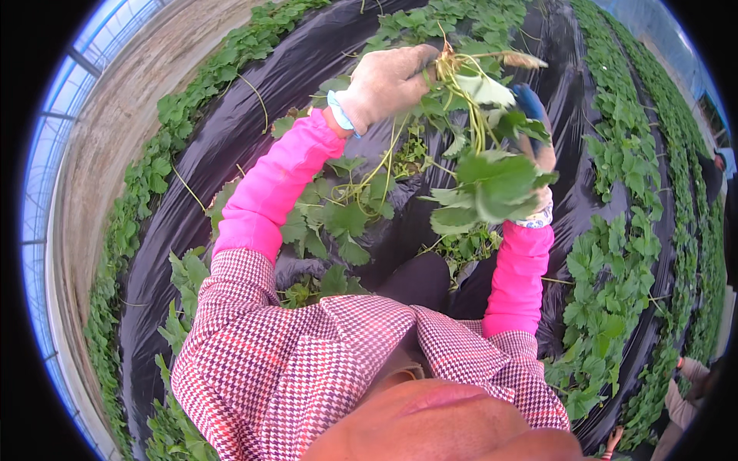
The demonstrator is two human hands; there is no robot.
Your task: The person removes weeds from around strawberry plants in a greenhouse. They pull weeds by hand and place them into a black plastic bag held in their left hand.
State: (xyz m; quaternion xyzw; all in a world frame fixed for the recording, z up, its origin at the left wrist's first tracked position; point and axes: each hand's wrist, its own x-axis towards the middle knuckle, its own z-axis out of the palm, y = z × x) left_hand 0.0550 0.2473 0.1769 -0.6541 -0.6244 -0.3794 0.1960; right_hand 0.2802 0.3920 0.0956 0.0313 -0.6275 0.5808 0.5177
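Observation:
My left hand [392, 86], in a pale knit glove, grips an uprooted strawberry plant by its brown crown at the top centre. The strawberry plant [475, 115] hangs down to the right, with long pale stems, green leaves and a dry brown tip. Behind its leaves is my right hand [539, 138], in a glove with blue on the fingers. Leaves cover part of that hand, so its hold on the plant cannot be told. Loose leaves with long stems [351, 213] lie on the black plastic film [398, 227] below my left hand.
Rows of strawberry plants [605, 288] run along both sides, with black film between them. A bare dirt strip [109, 115] and a clear greenhouse wall [49, 150] lie at the left. Parts of other people, including a sleeve [677, 403], show at the right edge.

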